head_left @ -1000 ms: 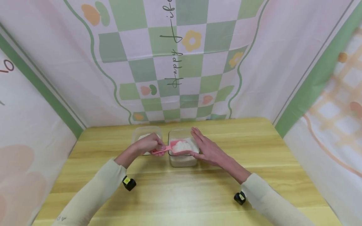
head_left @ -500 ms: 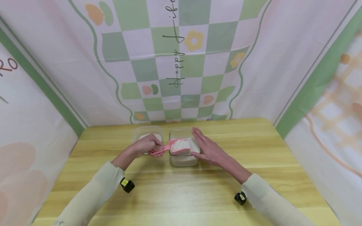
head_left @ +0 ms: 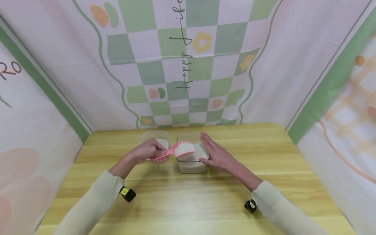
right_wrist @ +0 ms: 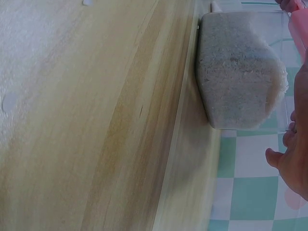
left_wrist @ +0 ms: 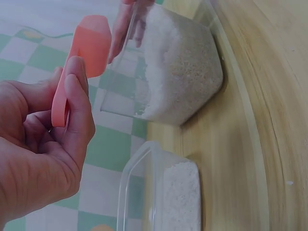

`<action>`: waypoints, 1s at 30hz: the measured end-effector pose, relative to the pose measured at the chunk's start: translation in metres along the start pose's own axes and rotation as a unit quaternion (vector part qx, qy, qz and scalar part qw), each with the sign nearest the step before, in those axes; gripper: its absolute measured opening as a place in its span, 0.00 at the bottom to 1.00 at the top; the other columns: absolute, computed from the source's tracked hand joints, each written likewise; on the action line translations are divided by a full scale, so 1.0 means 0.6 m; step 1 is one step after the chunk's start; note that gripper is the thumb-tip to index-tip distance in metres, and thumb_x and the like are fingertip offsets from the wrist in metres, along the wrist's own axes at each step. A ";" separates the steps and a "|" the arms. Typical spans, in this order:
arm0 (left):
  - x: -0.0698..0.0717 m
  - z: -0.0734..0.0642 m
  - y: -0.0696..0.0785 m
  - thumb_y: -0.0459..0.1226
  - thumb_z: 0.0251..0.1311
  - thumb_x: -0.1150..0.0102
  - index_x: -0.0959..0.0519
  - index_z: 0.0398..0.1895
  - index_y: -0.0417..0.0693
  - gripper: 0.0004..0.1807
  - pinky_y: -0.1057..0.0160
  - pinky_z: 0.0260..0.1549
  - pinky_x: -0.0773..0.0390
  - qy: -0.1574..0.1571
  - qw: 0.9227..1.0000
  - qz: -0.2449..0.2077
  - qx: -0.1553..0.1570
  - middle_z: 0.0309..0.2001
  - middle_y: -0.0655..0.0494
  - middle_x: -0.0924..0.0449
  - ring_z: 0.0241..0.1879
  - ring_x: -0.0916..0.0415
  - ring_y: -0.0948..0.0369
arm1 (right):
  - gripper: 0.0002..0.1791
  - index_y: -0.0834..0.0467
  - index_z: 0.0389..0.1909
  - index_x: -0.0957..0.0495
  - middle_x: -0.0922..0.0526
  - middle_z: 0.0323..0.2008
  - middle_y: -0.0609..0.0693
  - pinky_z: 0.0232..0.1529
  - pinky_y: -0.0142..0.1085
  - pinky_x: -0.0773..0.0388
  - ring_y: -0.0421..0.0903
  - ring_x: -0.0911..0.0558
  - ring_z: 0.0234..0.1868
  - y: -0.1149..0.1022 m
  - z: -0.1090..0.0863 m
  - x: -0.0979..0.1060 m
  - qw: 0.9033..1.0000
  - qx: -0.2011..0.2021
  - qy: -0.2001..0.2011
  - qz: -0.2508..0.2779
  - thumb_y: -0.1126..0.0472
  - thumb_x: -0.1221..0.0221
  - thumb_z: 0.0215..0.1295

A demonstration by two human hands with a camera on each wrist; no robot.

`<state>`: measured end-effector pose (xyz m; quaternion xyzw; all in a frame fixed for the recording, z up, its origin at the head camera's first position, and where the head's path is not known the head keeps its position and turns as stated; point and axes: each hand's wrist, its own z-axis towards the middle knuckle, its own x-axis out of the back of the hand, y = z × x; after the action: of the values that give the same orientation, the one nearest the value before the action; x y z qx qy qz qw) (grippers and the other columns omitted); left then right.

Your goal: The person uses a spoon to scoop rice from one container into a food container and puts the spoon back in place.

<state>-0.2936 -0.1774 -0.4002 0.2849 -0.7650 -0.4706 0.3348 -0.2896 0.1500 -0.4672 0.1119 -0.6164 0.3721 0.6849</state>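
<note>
My left hand (head_left: 150, 151) grips the handle of a pink scoop (head_left: 170, 151), which bears a heap of white rice (head_left: 183, 148). The scoop is above the left part of a clear glass container (head_left: 192, 161) that holds more rice (left_wrist: 180, 60). At that container's right side, my right hand (head_left: 219, 157) rests with straight fingers against the wall. Behind and below the left hand is a second clear container (head_left: 154, 133), with a lower layer of white grain or powder (left_wrist: 182, 197). The left hand partly hides it in the head view.
Both containers stand side by side near the back edge of a wooden table (head_left: 188, 202). A patterned cloth (head_left: 202, 68) hangs close behind them. A few small white specks lie on the tabletop.
My left hand has drawn the loaded scoop leftward and slightly up, from over the middle of the glass container to its left side. The right hand stays in place.
</note>
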 end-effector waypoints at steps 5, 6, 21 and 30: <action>0.011 -0.016 -0.006 0.26 0.69 0.53 0.20 0.43 0.20 0.14 0.69 0.29 0.18 0.001 1.000 -0.010 -0.010 0.26 0.53 0.16 0.24 0.21 0.66 | 0.51 0.67 0.78 0.56 0.54 0.79 0.63 0.72 0.54 0.37 0.58 0.49 0.79 0.000 0.000 -0.002 1.000 0.002 0.000 -0.002 0.35 0.49 0.71; 0.014 -0.019 -0.008 0.26 0.69 0.53 0.20 0.43 0.20 0.14 0.68 0.29 0.18 0.003 1.000 -0.009 -0.012 0.25 0.54 0.17 0.24 0.21 0.66 | 0.51 0.67 0.78 0.56 0.54 0.79 0.63 0.72 0.54 0.38 0.58 0.49 0.79 0.000 0.000 -0.003 1.000 0.002 -0.001 -0.002 0.36 0.49 0.71; 0.065 -0.074 -0.037 0.28 0.70 0.52 0.19 0.39 0.25 0.13 0.67 0.31 0.17 0.043 0.999 -0.014 -0.009 0.26 0.56 0.17 0.25 0.20 0.65 | 0.49 0.68 0.77 0.57 0.56 0.80 0.62 0.74 0.53 0.40 0.58 0.50 0.79 -0.001 0.001 0.002 1.000 0.005 -0.005 -0.014 0.40 0.48 0.72; 0.092 -0.104 -0.063 0.29 0.72 0.53 0.20 0.44 0.24 0.14 0.68 0.29 0.19 0.071 0.997 -0.007 0.009 0.28 0.53 0.17 0.26 0.21 0.63 | 0.49 0.68 0.77 0.56 0.55 0.79 0.62 0.76 0.53 0.44 0.57 0.52 0.80 -0.004 0.001 0.012 0.998 0.009 -0.020 -0.056 0.38 0.51 0.73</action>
<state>-0.2744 -0.2670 -0.4004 0.3260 -0.7418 -0.4446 0.3819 -0.2884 0.1505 -0.4598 0.1595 -0.6192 0.3364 0.6913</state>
